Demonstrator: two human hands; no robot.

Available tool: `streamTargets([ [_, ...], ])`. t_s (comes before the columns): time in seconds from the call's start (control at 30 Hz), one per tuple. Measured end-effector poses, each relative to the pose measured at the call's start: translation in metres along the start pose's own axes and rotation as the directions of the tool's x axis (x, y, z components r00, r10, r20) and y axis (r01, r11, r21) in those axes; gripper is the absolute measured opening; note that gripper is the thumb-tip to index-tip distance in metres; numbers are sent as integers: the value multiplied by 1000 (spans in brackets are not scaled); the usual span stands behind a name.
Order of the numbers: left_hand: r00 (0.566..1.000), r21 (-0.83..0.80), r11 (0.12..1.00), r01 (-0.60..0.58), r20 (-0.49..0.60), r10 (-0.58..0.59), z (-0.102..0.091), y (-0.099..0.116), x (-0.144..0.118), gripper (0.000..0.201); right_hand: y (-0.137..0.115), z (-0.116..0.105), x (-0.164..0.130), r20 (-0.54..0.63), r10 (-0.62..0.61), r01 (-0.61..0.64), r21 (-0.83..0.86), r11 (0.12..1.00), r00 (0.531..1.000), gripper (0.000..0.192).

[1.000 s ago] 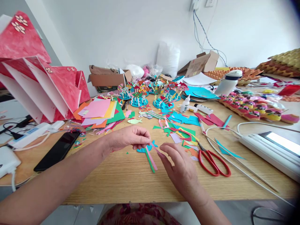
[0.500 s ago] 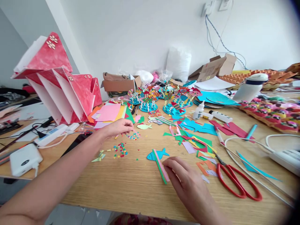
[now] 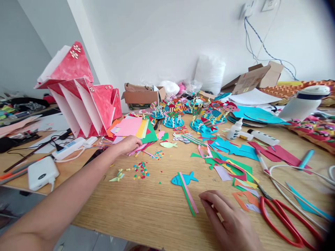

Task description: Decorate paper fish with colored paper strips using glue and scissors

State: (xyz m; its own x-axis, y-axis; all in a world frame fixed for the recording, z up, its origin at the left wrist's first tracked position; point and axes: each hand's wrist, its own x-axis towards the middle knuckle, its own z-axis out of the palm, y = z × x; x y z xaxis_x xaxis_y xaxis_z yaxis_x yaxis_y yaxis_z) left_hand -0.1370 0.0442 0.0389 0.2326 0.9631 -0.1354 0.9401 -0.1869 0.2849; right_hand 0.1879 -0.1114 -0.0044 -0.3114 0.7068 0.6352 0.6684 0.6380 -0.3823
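A blue paper fish point(image 3: 176, 180) lies flat on the table. A green paper strip point(image 3: 187, 197) and a pink paper strip point(image 3: 192, 199) rest across its body, their lower ends reaching toward me. To the right of the strips, my right hand point(image 3: 229, 218) rests loosely curled and empty, a gap showing between thumb and fingers. My left hand point(image 3: 130, 144) is at the front of the coloured paper stack point(image 3: 128, 126), touching a bunch of magenta and pink strips point(image 3: 142, 148). Its fingers are closed, and their tips are partly hidden. A pale green paper fish point(image 3: 168, 144) lies right of it.
Red-handled scissors point(image 3: 285, 219) lie at the right by paper scraps point(image 3: 244, 200) and a white cable point(image 3: 274, 174). Paper dots point(image 3: 141, 170) are scattered mid-table. Glue bottles point(image 3: 235, 129), finished fish decorations point(image 3: 206, 123) and a pink shelf box point(image 3: 101, 108) stand farther back.
My right hand has come off the pink strip and shifted right. My left hand has moved left and back to the strips by the paper stack. The view has turned slightly left.
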Motion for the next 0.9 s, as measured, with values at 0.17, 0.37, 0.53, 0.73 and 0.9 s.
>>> streamTargets([
  [0.17, 997, 134, 990, 42, -63, -34, -2, 2, -3, 17, 3, 0, -5, -30, 2, -3, -29, 1000, 1000, 18],
  [0.37, 996, 227, 970, 87, -29, -83, 10, -3, -8, 12, 3, 1, -7, -38, 12, -13, -20, 1000, 999, 16],
  [0.53, 994, 277, 957, 92, -79, -73, 18, -8, -5, 11, 3, 2, -7, -29, 6, -7, -30, 1000, 1000, 17],
  [0.73, 994, 292, 951, 98, -81, -77, 19, -8, -5, 8, 4, 2, -7, -5, 20, -20, -14, 1000, 1000, 17],
  [0.9, 990, 282, 950, 135, -74, -119, 14, -6, -8, 7, 3, 3, -6, -10, 24, -24, -1, 1000, 1000, 17],
])
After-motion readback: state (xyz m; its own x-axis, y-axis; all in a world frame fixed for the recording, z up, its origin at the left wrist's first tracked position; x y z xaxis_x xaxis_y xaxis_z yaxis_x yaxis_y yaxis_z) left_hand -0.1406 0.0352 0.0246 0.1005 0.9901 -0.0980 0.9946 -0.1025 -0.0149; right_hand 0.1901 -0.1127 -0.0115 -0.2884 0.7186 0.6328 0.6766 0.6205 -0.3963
